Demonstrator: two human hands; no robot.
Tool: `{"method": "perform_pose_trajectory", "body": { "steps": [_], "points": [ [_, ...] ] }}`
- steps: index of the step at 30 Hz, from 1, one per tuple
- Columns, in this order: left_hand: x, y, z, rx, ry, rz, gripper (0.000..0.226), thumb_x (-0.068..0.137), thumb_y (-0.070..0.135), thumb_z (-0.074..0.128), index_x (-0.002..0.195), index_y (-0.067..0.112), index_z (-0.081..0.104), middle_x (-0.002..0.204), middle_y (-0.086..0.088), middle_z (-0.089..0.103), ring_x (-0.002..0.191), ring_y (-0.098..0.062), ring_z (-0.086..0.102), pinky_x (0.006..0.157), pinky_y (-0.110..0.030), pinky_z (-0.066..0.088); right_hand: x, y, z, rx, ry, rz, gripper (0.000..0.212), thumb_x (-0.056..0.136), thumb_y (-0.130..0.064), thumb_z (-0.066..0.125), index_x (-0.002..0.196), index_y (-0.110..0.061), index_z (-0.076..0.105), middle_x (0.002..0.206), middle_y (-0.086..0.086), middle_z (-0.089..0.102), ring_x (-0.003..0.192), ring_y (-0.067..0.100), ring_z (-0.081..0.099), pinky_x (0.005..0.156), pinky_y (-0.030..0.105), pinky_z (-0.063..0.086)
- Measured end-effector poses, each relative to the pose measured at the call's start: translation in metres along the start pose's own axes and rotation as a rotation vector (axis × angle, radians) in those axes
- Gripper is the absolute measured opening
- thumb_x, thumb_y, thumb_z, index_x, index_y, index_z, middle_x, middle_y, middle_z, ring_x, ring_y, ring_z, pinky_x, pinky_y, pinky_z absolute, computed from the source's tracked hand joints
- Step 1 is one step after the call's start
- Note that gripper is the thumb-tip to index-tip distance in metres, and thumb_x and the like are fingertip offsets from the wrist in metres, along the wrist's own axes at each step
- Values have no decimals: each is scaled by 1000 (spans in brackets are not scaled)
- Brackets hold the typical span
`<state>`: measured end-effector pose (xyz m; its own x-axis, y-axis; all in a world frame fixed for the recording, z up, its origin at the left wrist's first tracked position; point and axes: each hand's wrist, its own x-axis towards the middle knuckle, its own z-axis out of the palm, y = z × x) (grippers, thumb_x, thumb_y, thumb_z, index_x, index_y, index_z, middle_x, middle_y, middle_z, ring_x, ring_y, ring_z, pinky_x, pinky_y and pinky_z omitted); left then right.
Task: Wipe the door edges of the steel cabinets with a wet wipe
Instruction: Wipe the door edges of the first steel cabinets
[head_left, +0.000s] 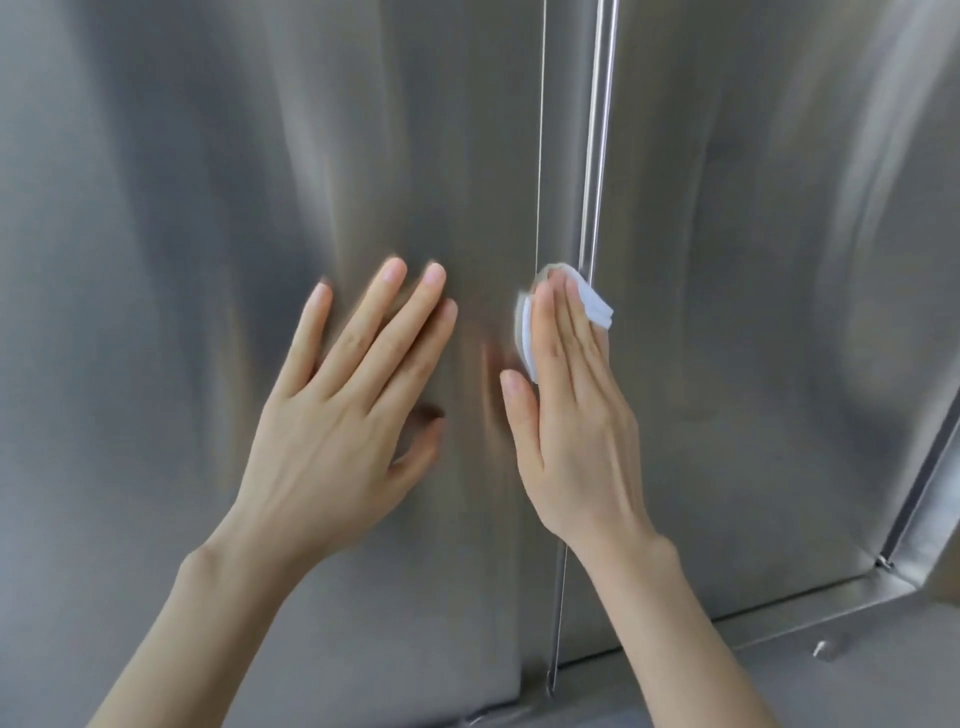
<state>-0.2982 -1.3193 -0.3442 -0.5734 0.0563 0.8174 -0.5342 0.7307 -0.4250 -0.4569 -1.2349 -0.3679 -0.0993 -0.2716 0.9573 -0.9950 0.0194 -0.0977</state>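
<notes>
I press the white wet wipe (524, 332) flat under my right hand (571, 415), fingers straight and close together, holding it against the steel. It sits right on the shiny door edge (592, 208) where the left door (208, 260) meets the right door (779, 260). My left hand (337, 415) rests flat on the left door, fingers spread wide, holding nothing.

I think I am in the middle of the job — the wipe is about halfway up the seam. I cannot tell which parts are clean already; the steel looks the same above and below. The bottom edge (779, 608) may still need wiping.

I see no words, labels or brand marks anywhere.
</notes>
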Motion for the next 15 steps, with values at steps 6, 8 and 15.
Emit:
{"method": "perform_pose_trajectory", "body": {
  "steps": [6,8,15],
  "points": [
    [-23,13,9,20,-15,-29,65,93,33,47,150,7,31,161,-8,20,149,-27,15,119,-55,13,-82,-5,10,-52,-162,52,54,98,-24,36,142,4,20,151,18,21,142,28,19,111,46,32],
    [-27,22,11,18,-30,-45,67,90,32,51,150,7,32,161,-9,20,149,-28,16,119,-56,13,-97,-8,12,-71,-183,78,56,97,-25,38,140,6,20,151,19,20,142,30,19,112,44,29],
    [-29,23,14,36,-57,-35,79,82,35,55,151,7,28,162,-9,15,150,-28,12,119,-57,12,-45,-3,10,-9,-82,38,56,102,-35,22,145,-1,12,155,12,13,145,21,11,118,37,15]
  ]
}}
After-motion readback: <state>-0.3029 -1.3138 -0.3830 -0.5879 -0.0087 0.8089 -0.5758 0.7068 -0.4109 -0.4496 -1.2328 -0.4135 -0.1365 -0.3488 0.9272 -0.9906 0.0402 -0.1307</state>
